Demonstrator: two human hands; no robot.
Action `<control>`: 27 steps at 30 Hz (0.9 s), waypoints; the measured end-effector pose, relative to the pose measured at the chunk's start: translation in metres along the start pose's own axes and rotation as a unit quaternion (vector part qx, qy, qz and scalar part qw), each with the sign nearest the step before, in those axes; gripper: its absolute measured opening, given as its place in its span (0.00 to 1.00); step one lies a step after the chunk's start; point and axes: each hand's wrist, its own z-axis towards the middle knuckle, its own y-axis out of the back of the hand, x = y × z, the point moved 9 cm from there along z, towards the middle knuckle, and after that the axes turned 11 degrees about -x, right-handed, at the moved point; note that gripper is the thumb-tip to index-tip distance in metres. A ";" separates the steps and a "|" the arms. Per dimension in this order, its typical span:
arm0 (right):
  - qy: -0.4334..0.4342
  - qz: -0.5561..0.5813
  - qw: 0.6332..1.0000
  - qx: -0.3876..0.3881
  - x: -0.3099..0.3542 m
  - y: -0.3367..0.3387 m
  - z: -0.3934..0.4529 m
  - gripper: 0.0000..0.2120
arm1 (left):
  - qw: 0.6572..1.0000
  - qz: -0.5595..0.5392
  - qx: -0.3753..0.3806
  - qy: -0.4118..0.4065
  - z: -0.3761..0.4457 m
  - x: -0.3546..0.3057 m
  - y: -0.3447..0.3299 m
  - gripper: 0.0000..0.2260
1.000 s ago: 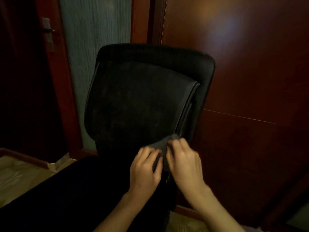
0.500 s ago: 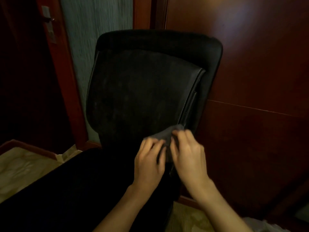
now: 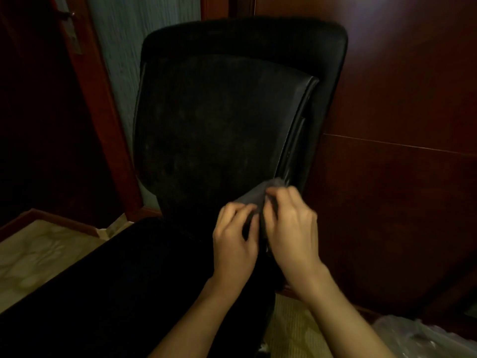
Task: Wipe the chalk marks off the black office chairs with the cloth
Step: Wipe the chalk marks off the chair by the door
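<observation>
A black office chair (image 3: 219,120) faces me, its mesh back upright and its dark seat (image 3: 124,288) stretching toward the lower left. Faint pale smudges show on the mesh back. A small grey cloth (image 3: 254,196) is held low in front of the backrest, near its right edge. My left hand (image 3: 236,236) pinches the cloth's left side with curled fingers. My right hand (image 3: 290,228) grips its right side, fingers curled over the fold. The lower part of the cloth is hidden between my hands.
Dark red wood panelling (image 3: 400,125) stands close behind and right of the chair. A door frame (image 3: 98,112) and a grey-green wall strip (image 3: 124,47) lie to the left. Pale patterned floor (image 3: 38,254) shows lower left; crumpled clear plastic (image 3: 423,339) lies lower right.
The view has tipped down and moved a little closer, so the chair back sits higher in frame. Both hands stay together on the cloth, shifting their fingers slightly.
</observation>
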 end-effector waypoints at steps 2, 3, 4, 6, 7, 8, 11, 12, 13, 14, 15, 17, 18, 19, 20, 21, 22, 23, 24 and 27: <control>-0.012 0.015 0.999 0.031 -0.007 -0.011 -0.041 0.07 | 0.998 0.027 0.053 0.021 -0.033 0.023 -0.001 0.08; -0.028 0.023 0.998 0.052 -0.011 -0.016 -0.062 0.07 | 0.995 0.040 0.081 0.038 -0.049 0.034 -0.001 0.08; -0.046 0.028 0.996 0.069 -0.015 -0.019 -0.078 0.06 | 0.992 0.047 0.101 0.059 -0.062 0.042 -0.002 0.08; -0.064 0.028 0.993 0.092 -0.020 -0.023 -0.090 0.06 | 0.989 0.035 0.102 0.106 -0.071 0.049 0.000 0.08; -0.057 0.032 0.994 0.089 -0.017 -0.023 -0.082 0.05 | 0.989 0.022 0.086 0.120 -0.066 0.047 0.001 0.08; -0.046 0.037 0.995 0.077 -0.013 -0.021 -0.069 0.05 | 0.990 0.008 0.065 0.121 -0.056 0.041 0.002 0.08; -0.014 0.026 0.999 0.021 0.001 -0.006 -0.008 0.12 | 0.996 -0.026 -0.009 0.083 -0.011 0.010 0.006 0.06; -0.008 0.019 1.000 0.006 0.004 -0.002 0.009 0.11 | 0.996 -0.034 -0.029 0.071 0.002 0.002 0.005 0.06; -0.010 0.014 1.000 -0.003 0.004 0.001 0.020 0.09 | 0.996 -0.038 -0.042 0.063 0.013 -0.004 0.005 0.05; -0.017 0.014 1.000 -0.010 0.003 0.002 0.026 0.08 | 0.996 -0.040 -0.046 0.059 0.018 -0.007 0.003 0.05; -0.024 0.016 0.999 -0.015 0.001 0.002 0.024 0.08 | 0.997 -0.038 -0.042 0.056 0.018 -0.007 0.001 0.06; -0.033 0.031 0.999 -0.023 -0.004 0.000 0.004 0.07 | 0.998 -0.028 -0.025 0.050 0.004 -0.001 0.001 0.06; -0.037 0.045 0.998 -0.023 -0.007 -0.004 -0.014 0.07 | 0.998 -0.024 -0.009 0.054 -0.009 0.007 0.001 0.06; -0.045 0.059 0.997 -0.018 -0.011 -0.008 -0.035 0.06 | 0.998 -0.018 0.014 0.066 -0.025 0.019 0.000 0.06; -0.061 0.072 0.996 -0.007 -0.016 -0.014 -0.059 0.06 | 0.995 -0.011 0.044 0.087 -0.043 0.033 -0.002 0.07; -0.083 0.077 0.994 0.009 -0.023 -0.020 -0.084 0.06 | 0.990 -0.003 0.078 0.114 -0.061 0.047 -0.005 0.08; -0.110 0.074 0.991 0.023 -0.030 -0.027 -0.107 0.06 | 0.984 0.007 0.108 0.140 -0.078 0.058 -0.007 0.08; -0.140 0.065 0.987 0.035 -0.038 -0.033 -0.128 0.08 | 0.977 0.015 0.131 0.165 -0.092 0.068 -0.008 0.09; -0.165 0.057 0.984 0.043 -0.044 -0.038 -0.144 0.10 | 0.971 0.025 0.145 0.190 -0.103 0.075 -0.007 0.10; -0.169 0.042 0.983 0.057 -0.045 -0.047 -0.165 0.11 | 0.959 0.046 0.150 0.238 -0.115 0.088 -0.001 0.11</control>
